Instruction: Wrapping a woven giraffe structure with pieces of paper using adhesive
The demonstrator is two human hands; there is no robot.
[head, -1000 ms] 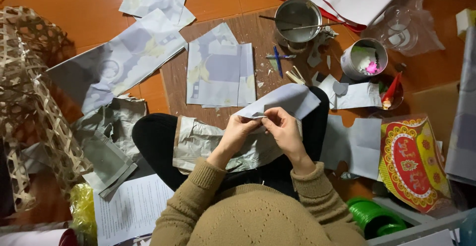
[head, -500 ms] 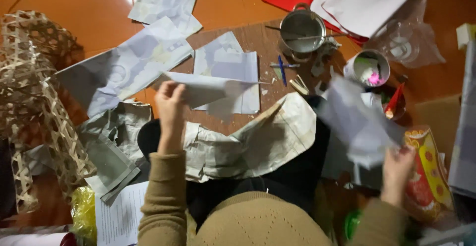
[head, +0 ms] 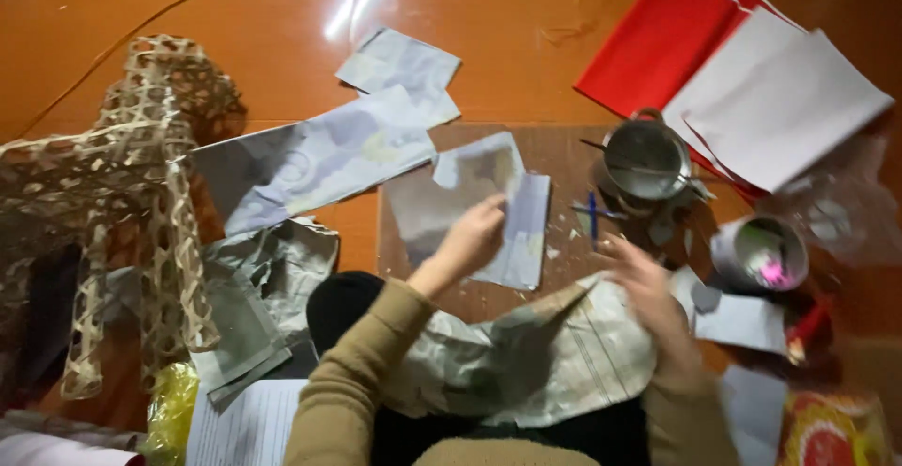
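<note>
My right hand: smeared by motion, fingers not separable; whether it grips the crumpled newspaper sheet beneath it, I cannot tell.

My left hand: lightly blurred; fingertips merge into the grey paper piece under them, so contact is unclear.

Newspaper sheet: near edge hidden behind my sleeves and lap.

Woven bamboo frame, far to my left: cut off by the left edge.

Printed white page, below my left elbow: cut by the bottom edge.

Red-and-yellow packet, beyond my right forearm: cut at the corner, soft.

Small cup, right of my right hand: pink contents too blurred to identify.
</note>
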